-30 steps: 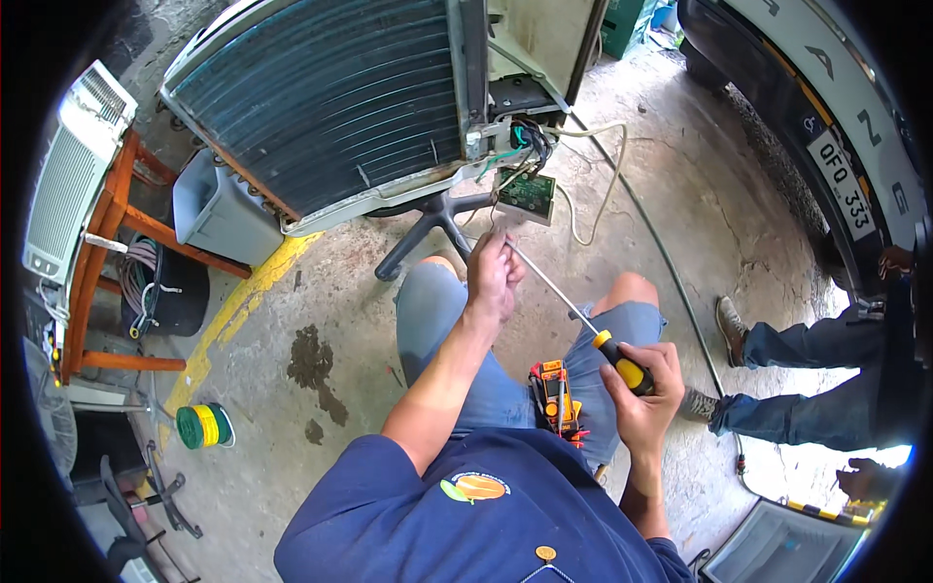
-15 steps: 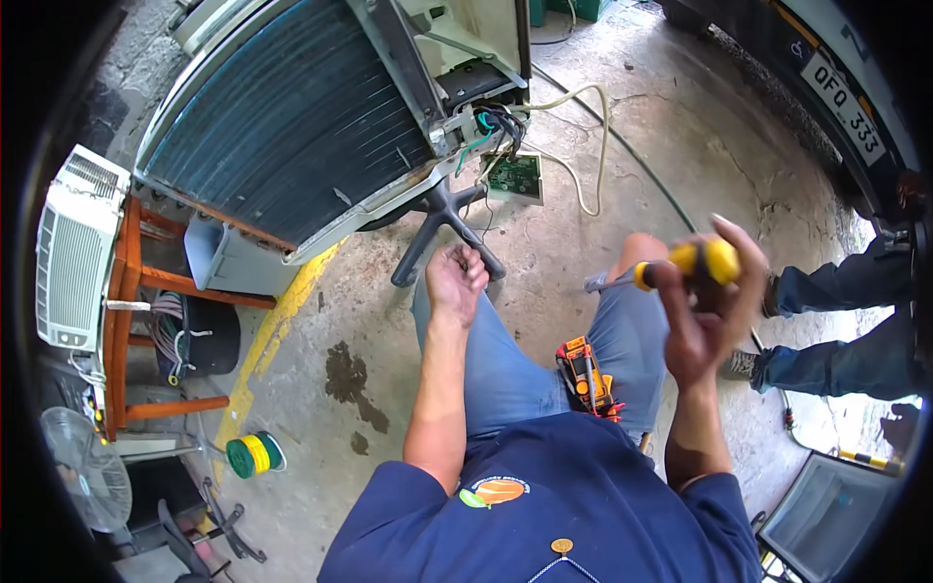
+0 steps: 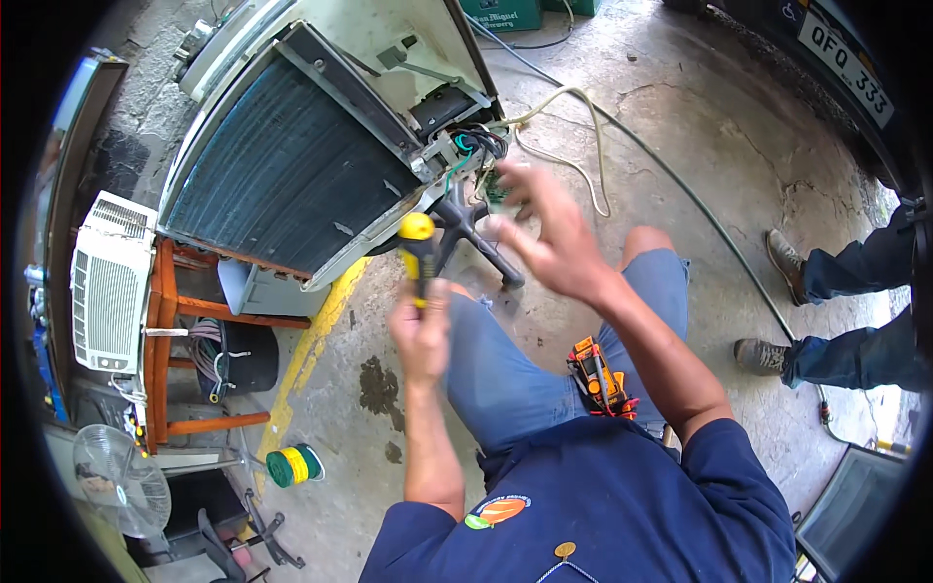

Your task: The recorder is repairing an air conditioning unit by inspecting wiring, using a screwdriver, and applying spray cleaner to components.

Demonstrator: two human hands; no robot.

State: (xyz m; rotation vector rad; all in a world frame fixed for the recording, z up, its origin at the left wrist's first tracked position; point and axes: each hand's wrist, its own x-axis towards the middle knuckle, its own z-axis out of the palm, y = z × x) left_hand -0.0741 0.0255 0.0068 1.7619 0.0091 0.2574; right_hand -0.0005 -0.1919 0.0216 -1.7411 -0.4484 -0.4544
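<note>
My left hand [image 3: 422, 335] is closed around a yellow-and-black screwdriver [image 3: 418, 255], its handle pointing up in front of the machine; the hand hides the tool's lower part. My right hand [image 3: 556, 238], blurred by motion, reaches out with fingers apart and nothing in it. Beyond those fingers, a bundle of dark and green wires [image 3: 476, 144] hangs at the corner of an opened air conditioner [image 3: 292, 165] with a dark finned coil. A green circuit board [image 3: 496, 187] below the wires is mostly covered by my right hand. An orange multimeter [image 3: 597, 377] rests on my lap.
A black star-shaped chair base [image 3: 476, 228] stands under the unit's corner. At left are a white window air conditioner [image 3: 109, 296], an orange wooden frame [image 3: 160, 330], a fan [image 3: 121, 481] and a green-yellow spool [image 3: 294, 465]. A person's legs [image 3: 855, 262] stand at right, near a hose [image 3: 700, 209].
The screwdriver has passed from my right hand to my left. My right hand has moved left and forward toward the wires, and the view has shifted slightly.
</note>
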